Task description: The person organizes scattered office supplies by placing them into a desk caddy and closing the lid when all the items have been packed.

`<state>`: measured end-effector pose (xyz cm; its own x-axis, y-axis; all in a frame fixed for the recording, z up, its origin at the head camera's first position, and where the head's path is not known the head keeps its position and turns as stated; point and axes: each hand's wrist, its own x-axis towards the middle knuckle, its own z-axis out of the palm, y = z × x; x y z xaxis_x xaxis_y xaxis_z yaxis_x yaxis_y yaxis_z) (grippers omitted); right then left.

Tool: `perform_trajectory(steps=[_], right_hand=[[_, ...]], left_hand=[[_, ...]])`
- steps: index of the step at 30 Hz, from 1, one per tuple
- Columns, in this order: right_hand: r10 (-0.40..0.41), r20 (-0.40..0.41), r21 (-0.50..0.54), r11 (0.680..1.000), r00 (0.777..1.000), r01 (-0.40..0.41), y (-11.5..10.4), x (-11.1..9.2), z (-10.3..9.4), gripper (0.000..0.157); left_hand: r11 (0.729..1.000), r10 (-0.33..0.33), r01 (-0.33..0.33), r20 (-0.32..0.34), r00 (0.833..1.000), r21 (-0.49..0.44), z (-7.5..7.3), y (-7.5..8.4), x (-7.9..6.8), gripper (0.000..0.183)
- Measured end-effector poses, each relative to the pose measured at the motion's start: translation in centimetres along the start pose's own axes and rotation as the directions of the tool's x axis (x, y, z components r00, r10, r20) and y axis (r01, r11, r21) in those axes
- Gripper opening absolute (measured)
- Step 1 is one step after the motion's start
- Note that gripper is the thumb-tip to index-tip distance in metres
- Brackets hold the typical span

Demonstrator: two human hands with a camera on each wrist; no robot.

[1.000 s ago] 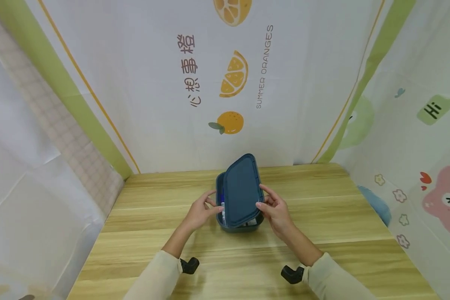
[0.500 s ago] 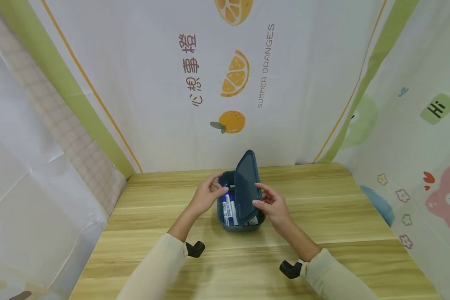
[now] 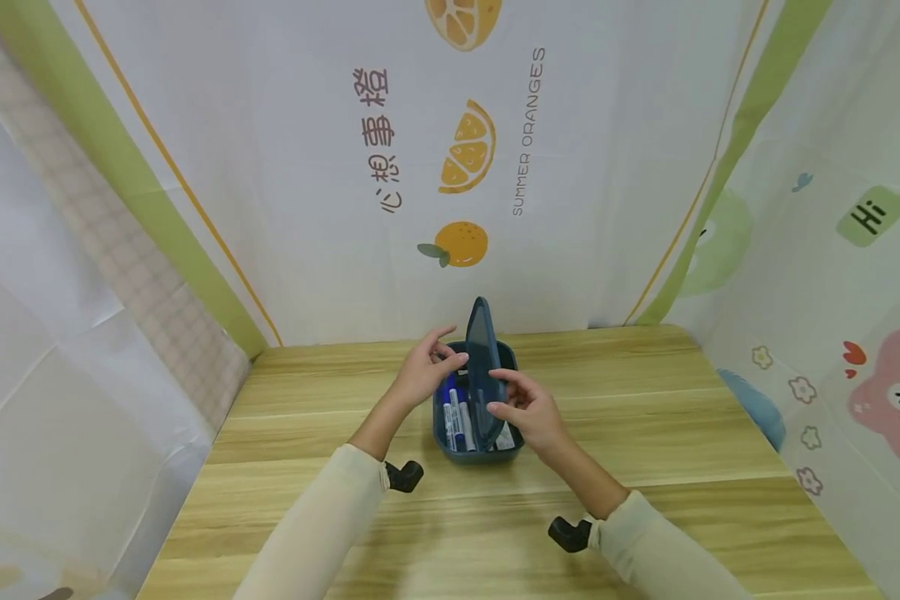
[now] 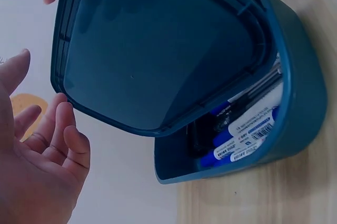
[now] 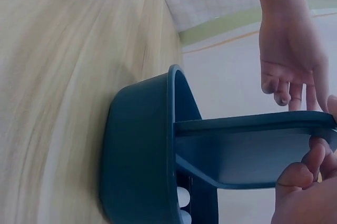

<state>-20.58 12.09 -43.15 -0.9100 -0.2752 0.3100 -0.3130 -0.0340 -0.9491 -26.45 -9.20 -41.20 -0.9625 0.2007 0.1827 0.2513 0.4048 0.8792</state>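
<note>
A dark blue plastic box [image 3: 465, 457] stands on the table with its matching lid [image 3: 483, 346] tilted up almost on edge over it. My right hand [image 3: 537, 419] pinches the lid's edge between thumb and fingers, as the right wrist view also shows. My left hand [image 3: 420, 372] hovers over the box's left rim, fingers loosely bent and near the lid's edge, holding nothing. Inside the box lie several white markers [image 4: 258, 114] with blue caps. Part of the box's inside is hidden behind the lid.
The wooden table [image 3: 330, 467] reaches back to a white cloth [image 3: 307, 208] printed with oranges. Patterned cloth [image 3: 832, 350] hangs on the right and pale cloth [image 3: 60, 417] on the left. A black wrist mount [image 3: 405, 476] sticks out below the left sleeve.
The lid has swung from leaning over the box to nearly upright, showing the markers. My left hand has moved forward and right along the rim; my right hand has shifted slightly left.
</note>
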Motion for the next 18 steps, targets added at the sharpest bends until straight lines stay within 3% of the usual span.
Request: perform_trajectory(steps=[8,18], right_hand=[[-0.106,0.071,-0.113,0.987,0.992,0.114,0.0,0.6,1.1,0.039],[-0.102,0.116,-0.190,0.974,0.988,0.123,-0.1,0.6,2.5,0.036]], left_hand=[[0.998,0.040,-0.041,-0.025,0.999,-0.043,-0.2,0.3,0.8,0.068],[0.998,0.062,-0.062,-0.013,0.998,-0.018,-0.3,0.2,1.6,0.066]])
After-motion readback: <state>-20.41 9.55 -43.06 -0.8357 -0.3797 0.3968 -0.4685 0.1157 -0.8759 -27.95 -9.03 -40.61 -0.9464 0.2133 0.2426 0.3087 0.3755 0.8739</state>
